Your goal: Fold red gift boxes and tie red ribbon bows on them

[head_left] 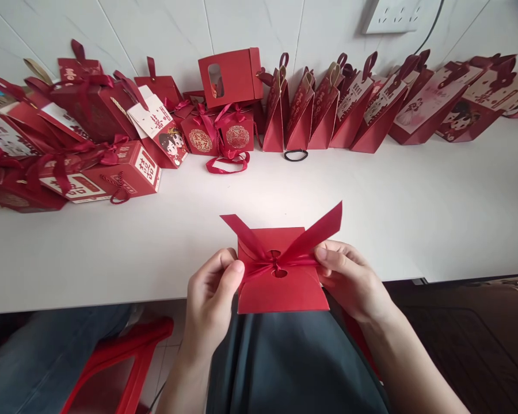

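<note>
A red gift box sits at the table's front edge, close to my body. A dark red satin ribbon is knotted over the round cut-out in its top, with two tails sticking up and outward. At the box's left side, my left hand is closed, thumb and bent fingers pinching the ribbon's left loop. My right hand pinches the right loop between thumb and fingers at the opposite side. The underside of the box is hidden.
Along the tiled wall stand several red gift boxes and triangular boxes with ribbon handles on the white table. A black elastic band lies before them. A socket panel is on the wall. A red stool and a person's clothed leg are lower left.
</note>
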### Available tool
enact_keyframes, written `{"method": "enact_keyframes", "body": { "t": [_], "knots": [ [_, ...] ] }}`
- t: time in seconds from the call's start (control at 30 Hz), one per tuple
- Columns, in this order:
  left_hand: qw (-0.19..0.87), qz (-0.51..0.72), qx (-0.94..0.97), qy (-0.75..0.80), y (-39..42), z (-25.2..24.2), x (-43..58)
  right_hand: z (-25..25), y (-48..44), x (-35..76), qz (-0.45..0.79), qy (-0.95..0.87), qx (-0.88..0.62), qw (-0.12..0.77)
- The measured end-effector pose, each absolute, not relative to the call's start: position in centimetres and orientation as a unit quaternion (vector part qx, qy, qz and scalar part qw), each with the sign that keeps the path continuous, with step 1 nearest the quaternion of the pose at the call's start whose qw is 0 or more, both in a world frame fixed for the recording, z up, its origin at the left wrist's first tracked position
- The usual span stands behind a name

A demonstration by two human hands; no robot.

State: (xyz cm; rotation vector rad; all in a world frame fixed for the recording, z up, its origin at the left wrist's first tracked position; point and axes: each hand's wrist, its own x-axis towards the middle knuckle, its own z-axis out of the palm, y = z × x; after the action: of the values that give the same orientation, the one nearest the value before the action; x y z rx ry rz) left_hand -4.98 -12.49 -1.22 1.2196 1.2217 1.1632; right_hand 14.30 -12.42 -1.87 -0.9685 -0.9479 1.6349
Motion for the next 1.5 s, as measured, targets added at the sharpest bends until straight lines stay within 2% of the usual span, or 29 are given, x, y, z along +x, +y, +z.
{"method": "enact_keyframes", "body": {
  "t": [0.23,0.37,0.43,0.53,0.63,0.73,0.83,1.03,1.27,1.4,1.5],
  "knots": [
    [0.493,0.505,0.518,0.484,-12.1,-2.0,-4.9,-2.4,-12.2,13.8,0.668,-0.361,-0.402,0.511],
    [0.47,0.483,0.541,0.503,-12.2,-2.2,-5.6,-2.8,-12.3,14.6,0.636,-0.421,-0.429,0.484],
    [0.42,0.498,0.572,0.497,-12.2,-1.8,-6.2,-2.5,-12.3,15.5,0.58,-0.469,-0.447,0.494],
    [0.281,0.533,0.636,0.482,-11.8,-0.3,-6.7,-1.5,-12.1,16.6,0.492,-0.539,-0.449,0.515],
    [0.204,0.473,0.735,0.442,-11.4,1.4,-6.3,-0.1,-11.7,16.9,0.429,-0.622,-0.422,0.501],
    [0.189,0.392,0.799,0.416,-11.0,2.5,-5.5,1.1,-11.0,16.5,0.381,-0.694,-0.382,0.477],
    [0.165,0.354,0.809,0.438,-10.8,2.8,-4.7,2.1,-10.2,16.2,0.391,-0.732,-0.336,0.445],
    [0.187,0.35,0.799,0.452,-10.9,2.6,-4.4,2.8,-8.8,15.3,0.434,-0.703,-0.359,0.434],
    [0.18,0.339,0.804,0.455,-10.9,2.5,-4.6,2.6,-7.8,16.0,0.494,-0.692,-0.296,0.435],
    [0.197,0.332,0.796,0.466,-10.9,2.5,-4.6,2.9,-7.6,17.7,0.457,-0.768,-0.249,0.373],
    [0.208,0.33,0.79,0.473,-10.8,2.4,-4.6,2.9,-7.5,18.5,0.39,-0.807,-0.269,0.352]
  ]
}}
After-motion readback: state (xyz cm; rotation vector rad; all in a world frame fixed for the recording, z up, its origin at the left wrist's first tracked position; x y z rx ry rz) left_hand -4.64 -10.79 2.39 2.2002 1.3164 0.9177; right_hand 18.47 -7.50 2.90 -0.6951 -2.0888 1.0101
